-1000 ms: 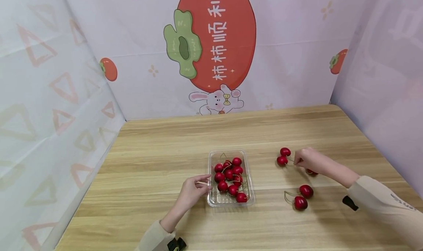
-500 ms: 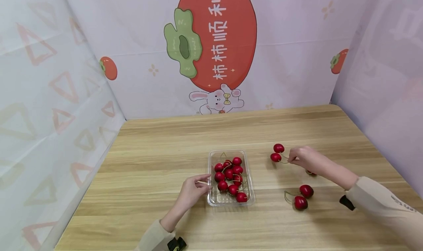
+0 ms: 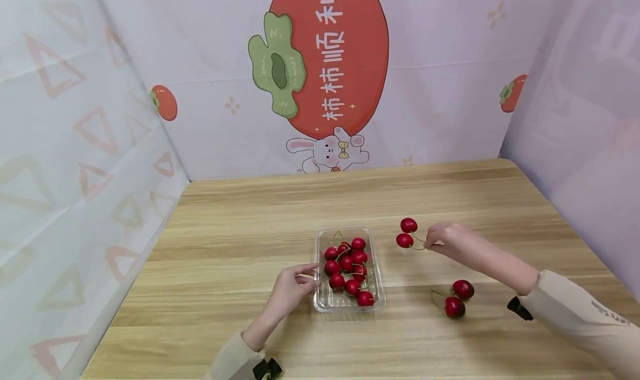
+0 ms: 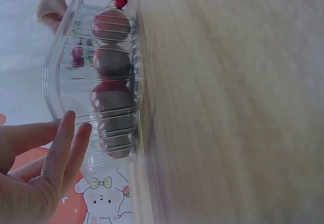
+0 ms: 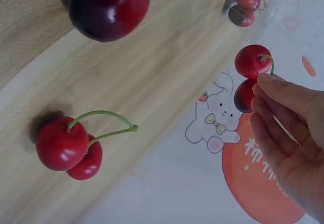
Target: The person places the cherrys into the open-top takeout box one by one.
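My right hand (image 3: 452,246) pinches the thin stems of a pair of red cherries (image 3: 405,240), held out to the left of the fingertips. In the right wrist view the same held cherries (image 5: 253,61) hang just beyond thumb and fingers. A clear plastic box (image 3: 326,301) with several cherries (image 3: 346,264) in it stands on the table's middle. My left hand (image 3: 294,287) touches its left wall; in the left wrist view the extended fingers (image 4: 59,150) lie along the rim and side.
Right of the box, another cherry pair (image 3: 455,308) lies on the wooden table (image 3: 240,230). The right wrist view shows a stemmed pair (image 5: 63,143) and a large dark cherry (image 5: 109,6) on the tabletop. A printed cloth (image 3: 435,91) hangs behind.
My right hand has moved left toward the box, carrying the pinched cherry pair along. The loose fruit behind the hand is now hidden by the arm. My left hand stays at the box.
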`<state>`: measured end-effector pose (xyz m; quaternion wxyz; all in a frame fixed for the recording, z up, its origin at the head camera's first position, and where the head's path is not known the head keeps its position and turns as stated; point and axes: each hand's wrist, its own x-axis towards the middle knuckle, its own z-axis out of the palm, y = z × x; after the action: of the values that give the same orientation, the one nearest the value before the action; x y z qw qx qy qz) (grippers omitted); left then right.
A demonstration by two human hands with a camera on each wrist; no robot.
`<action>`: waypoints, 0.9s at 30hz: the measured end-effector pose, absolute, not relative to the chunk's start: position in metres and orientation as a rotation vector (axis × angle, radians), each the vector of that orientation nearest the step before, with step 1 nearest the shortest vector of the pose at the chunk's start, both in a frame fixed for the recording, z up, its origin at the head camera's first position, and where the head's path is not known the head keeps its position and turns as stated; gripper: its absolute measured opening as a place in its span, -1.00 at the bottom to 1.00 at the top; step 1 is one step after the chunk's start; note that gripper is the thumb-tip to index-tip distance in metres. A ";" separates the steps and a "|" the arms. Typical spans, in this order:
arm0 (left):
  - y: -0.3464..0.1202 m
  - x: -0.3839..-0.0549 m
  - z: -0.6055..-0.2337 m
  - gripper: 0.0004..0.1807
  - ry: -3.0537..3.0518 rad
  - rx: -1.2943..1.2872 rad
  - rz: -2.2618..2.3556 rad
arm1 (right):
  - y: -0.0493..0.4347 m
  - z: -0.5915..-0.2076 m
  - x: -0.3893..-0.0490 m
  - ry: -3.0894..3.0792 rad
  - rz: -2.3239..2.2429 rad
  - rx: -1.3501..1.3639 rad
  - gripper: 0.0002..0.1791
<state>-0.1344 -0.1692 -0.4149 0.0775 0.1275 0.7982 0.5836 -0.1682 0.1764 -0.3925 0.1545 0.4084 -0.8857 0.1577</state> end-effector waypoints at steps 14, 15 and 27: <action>-0.172 -0.142 -0.430 -0.61 2.378 0.382 1.747 | 0.146 -0.381 -0.161 -2.440 0.445 1.300 -0.76; -0.173 -0.144 -0.434 -0.60 2.376 0.382 1.749 | 0.145 -0.381 -0.160 -2.436 0.448 1.308 -0.76; -0.175 -0.149 -0.445 -0.60 2.382 0.378 1.742 | 0.126 -0.377 -0.159 -2.454 0.467 1.383 -0.79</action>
<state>-0.1487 -0.1748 -0.4451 0.0830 0.1267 0.7979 0.5834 -0.1591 0.1256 -0.3773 0.1427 0.4795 -0.8506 0.1620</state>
